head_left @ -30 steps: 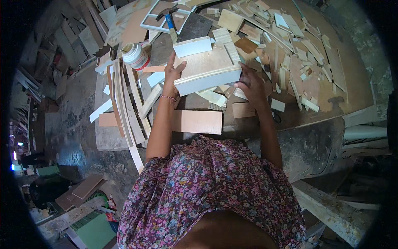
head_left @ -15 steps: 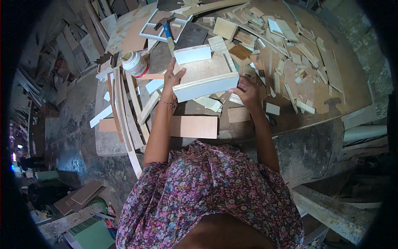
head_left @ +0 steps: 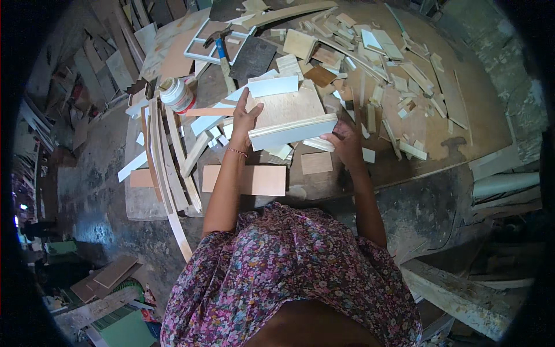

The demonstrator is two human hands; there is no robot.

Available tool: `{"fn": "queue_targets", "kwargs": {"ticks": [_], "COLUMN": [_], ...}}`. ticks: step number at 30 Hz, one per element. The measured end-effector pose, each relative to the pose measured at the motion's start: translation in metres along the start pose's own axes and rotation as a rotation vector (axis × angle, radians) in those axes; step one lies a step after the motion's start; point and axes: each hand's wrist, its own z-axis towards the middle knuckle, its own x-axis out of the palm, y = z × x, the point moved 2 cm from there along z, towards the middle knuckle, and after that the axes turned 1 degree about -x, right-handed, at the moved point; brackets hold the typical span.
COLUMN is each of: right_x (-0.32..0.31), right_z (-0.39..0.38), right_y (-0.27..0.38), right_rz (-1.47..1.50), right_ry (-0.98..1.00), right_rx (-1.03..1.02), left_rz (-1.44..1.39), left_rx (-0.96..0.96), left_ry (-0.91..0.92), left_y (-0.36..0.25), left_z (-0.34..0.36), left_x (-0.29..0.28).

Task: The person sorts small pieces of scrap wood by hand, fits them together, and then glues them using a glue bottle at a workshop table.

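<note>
Between my two hands is a shallow wooden box piece (head_left: pixel 289 110), with a bare plywood base and white-faced strips along its near and far sides. My left hand (head_left: pixel 245 122) grips its left end, thumb over the edge and fingers reaching up beside the far strip. At the near right corner my right hand (head_left: pixel 346 142) is closed on the box piece, its fingers partly hidden in shadow. Past my left hand lies a claw hammer (head_left: pixel 222 53) with a blue and wooden handle. A white jar (head_left: pixel 177 95) with a red band stands farther left.
Wood offcuts (head_left: pixel 399 87) are heaped across the right side of the worktable (head_left: pixel 462 153). A white frame (head_left: pixel 199 56) and a dark panel (head_left: pixel 254 56) lie at the back. Long strips (head_left: pixel 167 156) overhang the near left edge. A flat tan board (head_left: pixel 263 180) lies close to me.
Both hands have carried the box piece slightly right and toward me relative to the table. The whole view has also shifted a little.
</note>
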Motion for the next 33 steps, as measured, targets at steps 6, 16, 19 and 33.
{"fn": "queue_targets", "kwargs": {"ticks": [6,16,19,33], "right_x": [-0.029,-0.064,-0.076,-0.173], "right_z": [-0.01,-0.029,-0.022,0.086], "right_y": [-0.01,-0.016,-0.007,-0.049], "right_rz": [0.003,0.05,0.442,0.21], "right_ry": [-0.045,0.001,-0.075,0.024], "right_rx": [0.06,0.085,-0.034,-0.027], "left_rz": [0.115,0.084,0.055,0.081], "left_rx": [-0.042,-0.026,-0.015,0.037], "left_ry": [-0.049,0.031,0.041,-0.064], "left_y": [0.018,0.038,0.048,0.066], "left_z": [-0.004,-0.005,-0.006,0.002], "left_x": [0.028,0.058,0.061,0.162]}}
